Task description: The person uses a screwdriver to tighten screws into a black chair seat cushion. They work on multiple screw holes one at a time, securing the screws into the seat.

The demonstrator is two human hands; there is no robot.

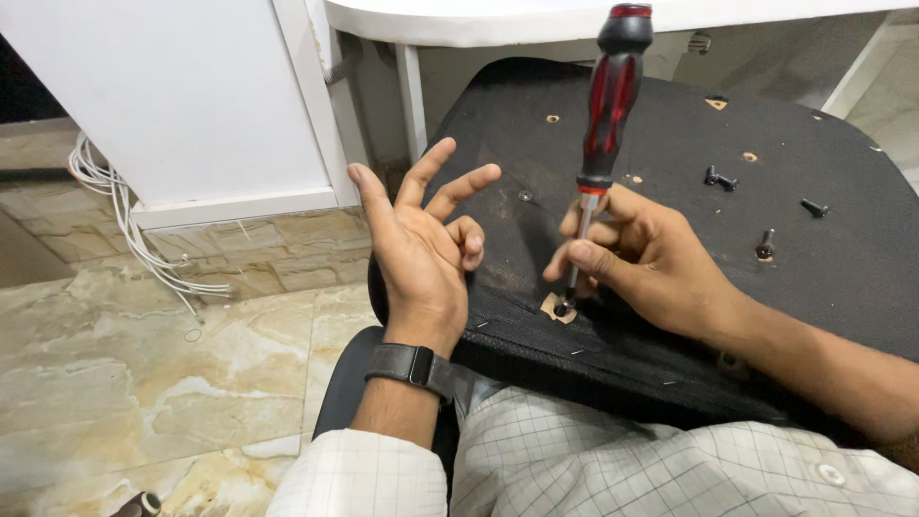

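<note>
A black fabric-covered chair seat base [842,258] lies upside down across my lap. My right hand [641,258] pinches the metal shaft of a red and black screwdriver [611,105], which stands upright with its tip in a screw [563,308] at a bare wooden hole near the seat's front edge. My left hand [421,249] hovers just left of the seat, palm up, fingers spread, holding nothing. A black watch strap wraps that wrist.
Three loose black bolts [720,178] [815,207] [765,245] lie on the seat at the right. A white desk [459,19] and white panel [182,96] stand behind. White cables [124,211] trail over the marble floor at the left.
</note>
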